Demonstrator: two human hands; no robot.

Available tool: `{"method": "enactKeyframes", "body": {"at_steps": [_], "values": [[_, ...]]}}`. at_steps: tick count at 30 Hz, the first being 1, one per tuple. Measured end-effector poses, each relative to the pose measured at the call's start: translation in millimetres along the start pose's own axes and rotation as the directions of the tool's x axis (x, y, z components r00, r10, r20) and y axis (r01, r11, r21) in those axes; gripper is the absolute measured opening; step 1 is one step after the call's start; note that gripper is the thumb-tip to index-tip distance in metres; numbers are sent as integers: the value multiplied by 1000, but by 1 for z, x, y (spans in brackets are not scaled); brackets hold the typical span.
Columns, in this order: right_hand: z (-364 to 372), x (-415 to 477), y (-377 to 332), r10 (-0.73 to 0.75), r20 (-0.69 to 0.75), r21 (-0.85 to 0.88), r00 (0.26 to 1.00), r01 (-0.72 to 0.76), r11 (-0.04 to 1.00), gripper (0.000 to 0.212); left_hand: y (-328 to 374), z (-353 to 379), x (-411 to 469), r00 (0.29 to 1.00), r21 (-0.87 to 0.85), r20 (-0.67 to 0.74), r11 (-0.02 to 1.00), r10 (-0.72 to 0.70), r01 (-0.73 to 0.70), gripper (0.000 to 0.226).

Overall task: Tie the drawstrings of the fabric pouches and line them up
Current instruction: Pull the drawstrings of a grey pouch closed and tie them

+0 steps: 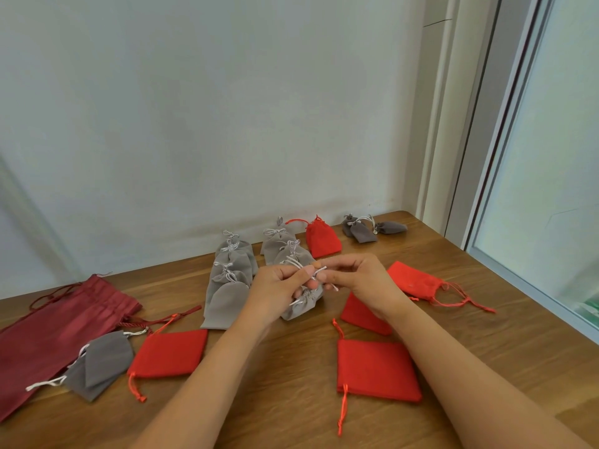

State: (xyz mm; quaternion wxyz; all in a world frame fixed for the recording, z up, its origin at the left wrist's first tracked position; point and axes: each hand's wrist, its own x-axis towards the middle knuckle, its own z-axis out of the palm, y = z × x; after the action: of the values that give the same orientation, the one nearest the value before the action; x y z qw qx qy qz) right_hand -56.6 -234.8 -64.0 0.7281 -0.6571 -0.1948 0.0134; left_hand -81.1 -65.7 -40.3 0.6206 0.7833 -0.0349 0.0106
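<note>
1. Both hands meet over the middle of the table (486, 351), working the white cord (320, 271) of a grey pouch (301, 307).
2. The left hand (278, 283) has its fingers curled around one run of cord. The right hand (359, 277) pinches the other run between thumb and forefinger. The cord spans the small gap between them.
3. The pouch sits directly below the fingertips, its gathered neck uppermost. Its long axis runs down from the neck and toward the person. Whether it rests on the table or hangs from the cord cannot be told.
4. The hands are about equally near the neck, with the left one covering more of the body. The knot looks unfinished, with loose ends trailing on both sides, so the next pull would likely draw the hands apart, left and right.
5. Just behind the left hand stands a row of tied grey pouches (230, 277), with a shorter row (282, 247) beside it and a tied red pouch (322, 236) at the far end. The finished pouch would probably go beside these.
6. Flat, untied red pouches lie close by: one (363, 314) under the right wrist, one (413, 280) just right of that hand, and two nearer the person (377, 369) (170, 353).
7. A dark grey pouch (100, 364) and a maroon bag (48, 332) lie well to the left. More dark pouches (359, 230) sit by the far wall.
8. Nothing blocks the short way to the rows, though the red pouch under the right wrist could be dragged along.
</note>
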Motion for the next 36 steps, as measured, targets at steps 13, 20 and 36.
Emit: {"method": "enactKeyframes", "body": {"at_steps": [13,20,36], "values": [[-9,-5,-18,72,250,229,966,-131,965,18,5,-13,-3,916,-471,313,797,-251,379,26],[-14,-1,-17,33,169,205,985,-68,977,39,11,-14,-7,945,-272,309,943,-104,192,16],[-9,-3,-4,218,171,23,961,-225,974,15,-2,10,-12,930,378,18,859,367,-346,22]]}}
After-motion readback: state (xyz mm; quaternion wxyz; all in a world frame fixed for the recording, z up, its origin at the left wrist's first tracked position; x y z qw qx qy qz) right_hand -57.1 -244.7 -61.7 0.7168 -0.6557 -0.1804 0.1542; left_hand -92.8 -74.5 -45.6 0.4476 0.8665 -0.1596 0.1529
